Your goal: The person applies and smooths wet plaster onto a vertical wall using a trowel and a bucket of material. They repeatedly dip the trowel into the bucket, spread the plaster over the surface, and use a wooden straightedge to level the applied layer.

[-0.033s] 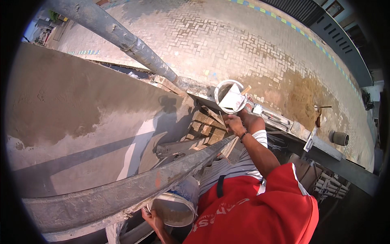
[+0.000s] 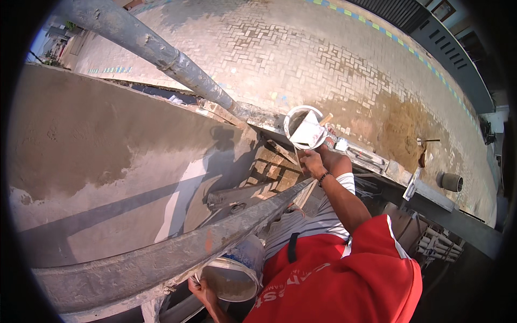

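Out across the sunlit paving (image 2: 253,40), a brown sandy patch (image 2: 403,124) spreads wide; near it a grey cylinder (image 2: 450,182) lies tipped over, while a blue-and-yellow painted strip (image 2: 397,41) curves past the dark slatted gate (image 2: 396,13).

You are wearing a red shirt (image 2: 358,277) that is showing large white lettering (image 2: 293,279). Smaller white letters (image 2: 273,287) are sitting close beside it.
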Demonstrator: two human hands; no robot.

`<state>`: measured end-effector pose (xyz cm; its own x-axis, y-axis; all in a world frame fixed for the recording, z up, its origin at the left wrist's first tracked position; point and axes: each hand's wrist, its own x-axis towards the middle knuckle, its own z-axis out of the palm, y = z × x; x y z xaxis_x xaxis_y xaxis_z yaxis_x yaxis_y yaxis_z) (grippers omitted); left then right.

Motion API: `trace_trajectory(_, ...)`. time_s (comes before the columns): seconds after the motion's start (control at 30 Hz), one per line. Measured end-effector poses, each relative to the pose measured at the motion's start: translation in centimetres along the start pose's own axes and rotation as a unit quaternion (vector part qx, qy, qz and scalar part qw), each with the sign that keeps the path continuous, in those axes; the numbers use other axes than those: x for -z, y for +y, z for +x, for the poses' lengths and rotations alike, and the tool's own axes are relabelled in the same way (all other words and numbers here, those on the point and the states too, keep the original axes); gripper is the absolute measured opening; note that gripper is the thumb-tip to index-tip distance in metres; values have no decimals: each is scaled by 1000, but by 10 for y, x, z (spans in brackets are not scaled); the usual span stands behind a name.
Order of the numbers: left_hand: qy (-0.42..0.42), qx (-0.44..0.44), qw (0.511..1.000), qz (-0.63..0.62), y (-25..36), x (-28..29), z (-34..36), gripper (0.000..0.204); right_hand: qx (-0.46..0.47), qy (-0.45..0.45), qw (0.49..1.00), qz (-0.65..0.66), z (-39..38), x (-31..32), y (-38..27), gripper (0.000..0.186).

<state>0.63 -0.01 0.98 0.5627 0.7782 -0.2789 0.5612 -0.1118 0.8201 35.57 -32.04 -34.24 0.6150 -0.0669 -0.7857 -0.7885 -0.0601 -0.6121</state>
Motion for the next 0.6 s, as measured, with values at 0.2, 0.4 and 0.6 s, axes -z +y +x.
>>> trace_trajectory(0.2,128,32,972,193,-102,66,-16,34,66,183,936,-292,98,21,1,61)
trace_trajectory(0.4,96,82,949,289,-65,3,22,32,65,194,926,-316,164,19,0,48)
trace_trajectory(0.6,21,76,949,304,-22,-68,67,32,61,141,924,-350,196,14,1,46)
